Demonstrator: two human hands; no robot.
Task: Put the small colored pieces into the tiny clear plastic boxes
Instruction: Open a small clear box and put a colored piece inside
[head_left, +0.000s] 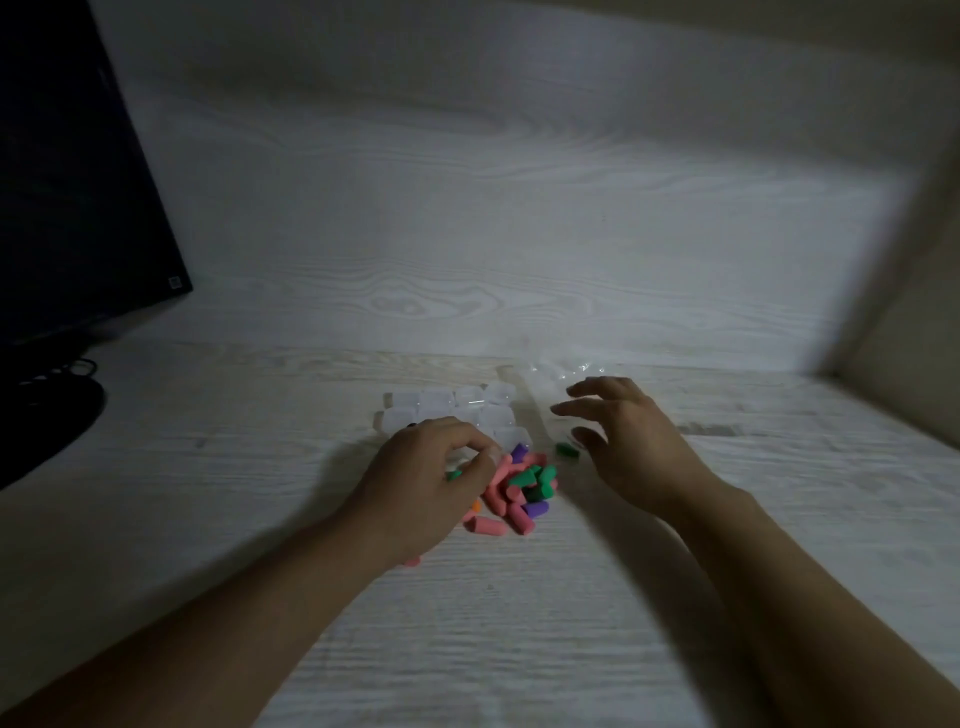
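Observation:
A heap of small colored pieces, pink, green and purple, lies on the pale wooden table. Just behind it stand several tiny clear plastic boxes in a cluster. My left hand rests over the heap's left side with fingers curled; a green piece shows at its fingertips, together with what looks like a clear box. My right hand hovers right of the heap with fingers spread and nothing in it. One green piece lies apart under its thumb.
A crumpled clear plastic bag lies behind my right hand. A dark monitor with cables at its foot stands at the far left. A wood-grain wall rises behind the table, and a beige side wall closes the right.

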